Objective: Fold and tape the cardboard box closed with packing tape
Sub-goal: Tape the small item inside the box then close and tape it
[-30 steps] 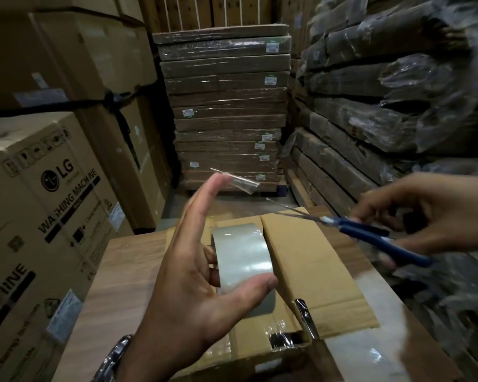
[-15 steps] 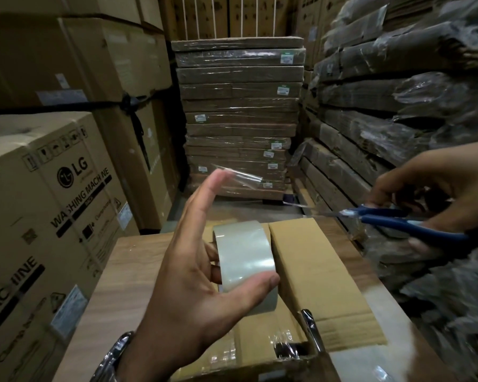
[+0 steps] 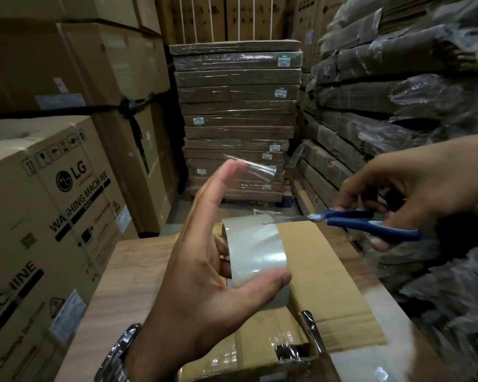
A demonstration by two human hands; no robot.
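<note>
Cardboard box (image 3: 323, 271) lies directly below both hands. The left hand (image 3: 204, 271) clamps the packing tape roll (image 3: 255, 249) between thumb and curled fingers, with the roll's axis crosswise. Its straight index finger carries a short loose tape strip (image 3: 260, 169) at the tip. The right hand (image 3: 414, 188) grips blue scissors (image 3: 370, 228), blades nearly together, tips pointing left at the roll's far rim; whether they touch cannot be told. The box rests on a wooden table (image 3: 127, 274), flaps folded flat, long axis running away from the person. Bare tabletop borders its left edge. An LG carton (image 3: 53, 216) stands just beside the table's left edge, wrapped bundles (image 3: 398, 78) crowd the right, and open floor leads ahead to stacked flat cartons (image 3: 238, 106).
</note>
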